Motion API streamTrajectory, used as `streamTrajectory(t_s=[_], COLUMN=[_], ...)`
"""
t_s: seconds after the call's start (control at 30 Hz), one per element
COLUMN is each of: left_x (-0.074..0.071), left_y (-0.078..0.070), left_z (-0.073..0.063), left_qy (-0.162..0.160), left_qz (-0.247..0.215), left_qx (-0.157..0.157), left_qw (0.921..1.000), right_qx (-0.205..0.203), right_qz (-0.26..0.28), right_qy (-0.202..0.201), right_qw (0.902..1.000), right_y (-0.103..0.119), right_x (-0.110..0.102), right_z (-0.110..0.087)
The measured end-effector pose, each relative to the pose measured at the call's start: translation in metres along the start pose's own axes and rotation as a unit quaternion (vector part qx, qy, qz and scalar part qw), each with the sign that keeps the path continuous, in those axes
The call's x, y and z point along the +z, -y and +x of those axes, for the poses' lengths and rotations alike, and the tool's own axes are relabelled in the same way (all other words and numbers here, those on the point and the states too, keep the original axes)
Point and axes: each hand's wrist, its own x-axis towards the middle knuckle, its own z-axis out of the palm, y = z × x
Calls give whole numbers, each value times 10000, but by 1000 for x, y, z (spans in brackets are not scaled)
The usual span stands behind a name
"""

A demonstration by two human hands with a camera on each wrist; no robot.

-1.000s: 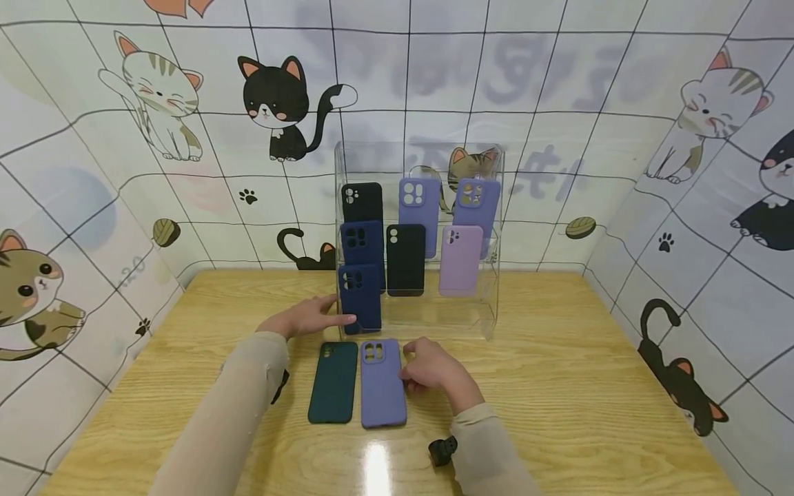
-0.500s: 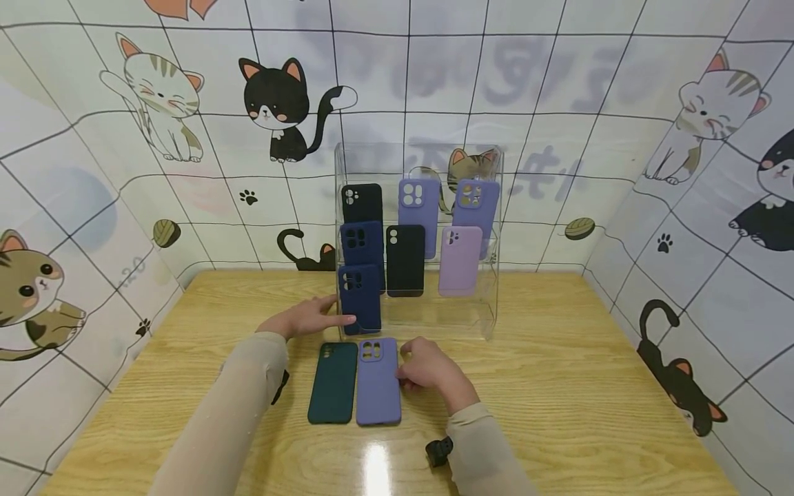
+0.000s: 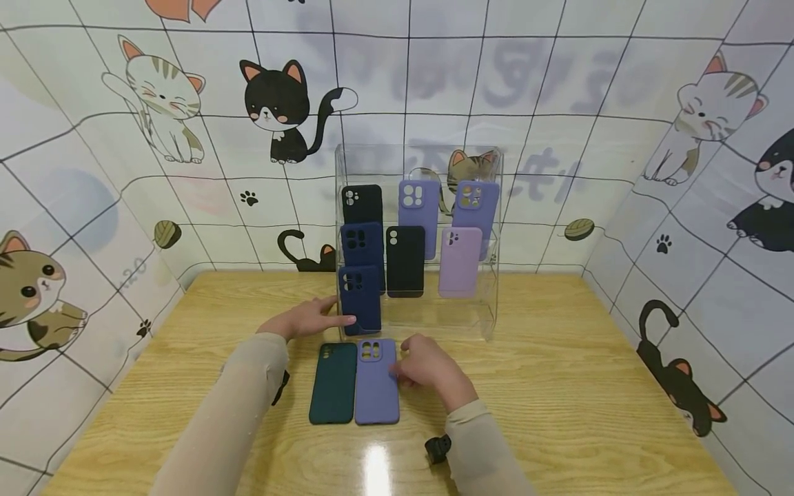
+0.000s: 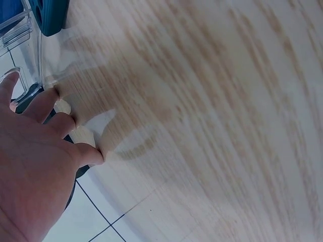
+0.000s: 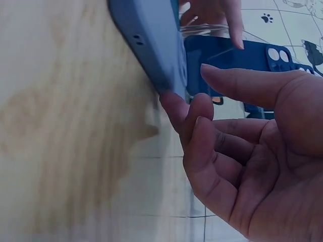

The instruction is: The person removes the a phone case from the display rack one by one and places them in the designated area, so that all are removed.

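A lilac-blue phone case (image 3: 377, 389) lies on the table, camera end toward the stand. My right hand (image 3: 428, 365) is at its right edge; in the right wrist view a fingertip (image 5: 174, 108) touches the side of the case while the thumb stays off it. Close along its left side lies a dark green phone case (image 3: 333, 386). My left hand (image 3: 305, 318) rests at the lower left corner of a clear stepped stand (image 3: 434, 318). Its thumb lies across the front near a navy case (image 3: 361, 303), and fingertips (image 4: 96, 156) touch the table beside the stand.
Higher on the stand are another navy case (image 3: 366, 249), black cases (image 3: 406, 265), lilac-blue cases (image 3: 418, 227) and a pink-purple case (image 3: 460, 265). Cat-patterned cloth (image 3: 533, 103) covers the walls around the wooden table (image 3: 558, 386).
The lilac-blue case has slid left against the green one, with my right hand moving along beside it. My left hand has stayed in place at the stand.
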Motion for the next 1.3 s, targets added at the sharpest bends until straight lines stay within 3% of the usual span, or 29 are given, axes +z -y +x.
streamTrajectory(t_s=[0.23, 0.57, 0.8, 1.1, 1.3], left_x=[-1, -1, -2, -2, -1], left_y=[0, 0, -2, -1, -2], left_z=[1, 0, 1, -1, -1], left_qy=[12, 32, 34, 58, 36], left_qz=[52, 30, 9, 21, 28], left_qx=[-40, -10, -66, -90, -65], left_qw=[10000, 10000, 10000, 9999, 10000], right_qx=[-119, -481, -845, -1166, -1213], right_qz=[343, -474, -364, -348, -456], right_qy=[-30, -203, -244, -417, -617], right_qw=[9993, 9975, 9955, 9917, 9896], right_y=[2, 15, 35, 64, 70], right_x=[-18, -46, -61, -66, -60], right_z=[-2, 3, 9, 26, 38])
